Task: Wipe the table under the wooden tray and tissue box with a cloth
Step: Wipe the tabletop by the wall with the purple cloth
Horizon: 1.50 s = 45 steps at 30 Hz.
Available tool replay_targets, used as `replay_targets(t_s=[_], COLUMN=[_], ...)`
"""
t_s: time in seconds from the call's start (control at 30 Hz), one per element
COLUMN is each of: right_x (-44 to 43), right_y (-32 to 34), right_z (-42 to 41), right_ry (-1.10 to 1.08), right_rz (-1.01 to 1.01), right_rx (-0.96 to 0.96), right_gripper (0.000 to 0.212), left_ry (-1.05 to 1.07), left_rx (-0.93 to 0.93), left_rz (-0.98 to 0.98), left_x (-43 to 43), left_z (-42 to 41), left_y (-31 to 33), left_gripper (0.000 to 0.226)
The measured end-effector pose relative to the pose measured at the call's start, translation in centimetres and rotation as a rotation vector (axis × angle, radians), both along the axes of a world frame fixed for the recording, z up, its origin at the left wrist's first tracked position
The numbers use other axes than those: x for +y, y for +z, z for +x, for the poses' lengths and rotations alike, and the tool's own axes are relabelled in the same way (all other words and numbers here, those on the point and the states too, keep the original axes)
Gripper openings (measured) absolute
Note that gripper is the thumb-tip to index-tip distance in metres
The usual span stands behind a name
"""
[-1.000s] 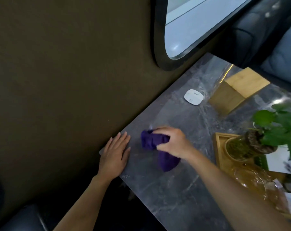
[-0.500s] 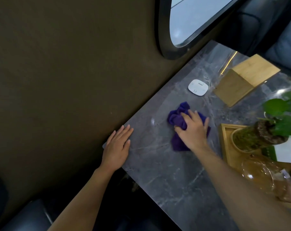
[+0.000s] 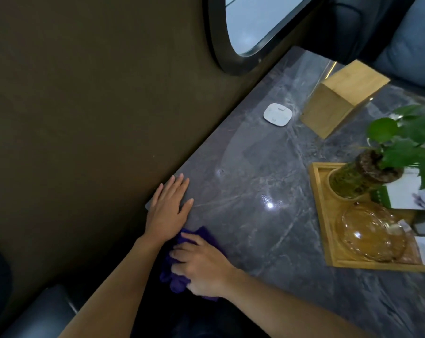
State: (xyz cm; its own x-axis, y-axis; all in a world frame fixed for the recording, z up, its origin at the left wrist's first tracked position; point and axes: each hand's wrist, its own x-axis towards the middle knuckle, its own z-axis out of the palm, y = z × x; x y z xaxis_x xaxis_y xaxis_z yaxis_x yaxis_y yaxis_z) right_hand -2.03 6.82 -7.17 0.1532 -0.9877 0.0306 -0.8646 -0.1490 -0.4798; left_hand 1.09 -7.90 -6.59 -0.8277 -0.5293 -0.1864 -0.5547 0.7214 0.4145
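The purple cloth [image 3: 182, 259] is bunched at the near edge of the grey marble table [image 3: 250, 191], pressed and held under the right hand [image 3: 201, 264], whose fingers are curled over it in a closed hold. The left hand [image 3: 168, 211] is laid flat and open on the table corner by the wall, holding nothing, its wrist just touching the cloth. The wooden tray [image 3: 321, 215] is seen to the right of the cloth, well apart, with its long axis running toward and away from the viewer; the tissue box [image 3: 340, 98] lies farther off, up and to the right, near the window. The right hand is judged the nearer one to both, so the next sweep would be made rightward and away. The tray's right side is cut off by the frame edge; a glass bowl [image 3: 372, 232] and potted plant [image 3: 367, 176] are seen on it, other items there cannot be made out. Much of the cloth is hidden under the hand.
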Motion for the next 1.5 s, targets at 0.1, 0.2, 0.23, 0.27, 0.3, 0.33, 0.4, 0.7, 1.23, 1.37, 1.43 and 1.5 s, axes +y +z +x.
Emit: replay_targets(t_s=[0.1, 0.2, 0.23, 0.27, 0.3, 0.33, 0.4, 0.7, 1.23, 1.37, 1.43, 1.5], right_x=[0.1, 0.7, 1.0, 1.4, 1.8, 2.3, 3.4, 10.2, 30.7, 34.4, 35.6, 36.2], right_y=[1.1, 2.5, 2.6, 2.7, 2.8, 3.1, 3.9, 5.8, 4.8, 3.7, 2.9, 2.1], right_z=[0.0, 0.8, 1.0, 1.1, 1.1, 1.0, 0.5, -5.6, -9.8, -10.0, -9.9, -9.7], right_ry=[-0.036, 0.093, 0.146, 0.183, 0.192, 0.181, 0.102, -0.504, -1.418, -1.563, -1.607, -1.629], right_rz=[0.128, 0.32, 0.398, 0.444, 0.427, 0.388, 0.315, -0.076, -0.178, 0.019, 0.096, 0.141], right_rx=[-0.216, -0.353, -0.386, -0.395, -0.393, -0.392, -0.396, -0.342, -0.092, 0.049, 0.083, 0.108], right_gripper=[0.034, 0.04, 0.04, 0.04, 0.041, 0.042, 0.043, 0.043, 0.046, 0.047, 0.046, 0.047], left_ry=[0.005, 0.017, 0.02, 0.023, 0.025, 0.025, 0.033, 0.036, -0.183, -0.176, -0.176, -0.182], left_rx=[-0.018, -0.047, -0.052, -0.057, -0.065, -0.07, -0.068, 0.031, 0.02, 0.035, 0.043, 0.044], left_rz=[-0.031, -0.051, -0.052, -0.053, -0.058, -0.066, -0.086, -0.12, -0.176, -0.187, -0.196, -0.202], left_x=[0.3, 0.4, 0.4, 0.6, 0.7, 0.8, 1.1, 7.5, 19.3, 19.3, 19.2, 19.2], left_z=[-0.1, -0.4, -0.4, -0.4, -0.4, -0.5, -0.8, -5.0, -9.8, -9.7, -9.8, -9.8], left_y=[0.1, 0.3, 0.4, 0.5, 0.6, 0.6, 0.6, 1.0, 0.0, 0.0, -0.1, -0.2], left_gripper=[0.055, 0.055, 0.055, 0.055, 0.055, 0.055, 0.056, 0.078, 0.064, 0.072, 0.073, 0.073])
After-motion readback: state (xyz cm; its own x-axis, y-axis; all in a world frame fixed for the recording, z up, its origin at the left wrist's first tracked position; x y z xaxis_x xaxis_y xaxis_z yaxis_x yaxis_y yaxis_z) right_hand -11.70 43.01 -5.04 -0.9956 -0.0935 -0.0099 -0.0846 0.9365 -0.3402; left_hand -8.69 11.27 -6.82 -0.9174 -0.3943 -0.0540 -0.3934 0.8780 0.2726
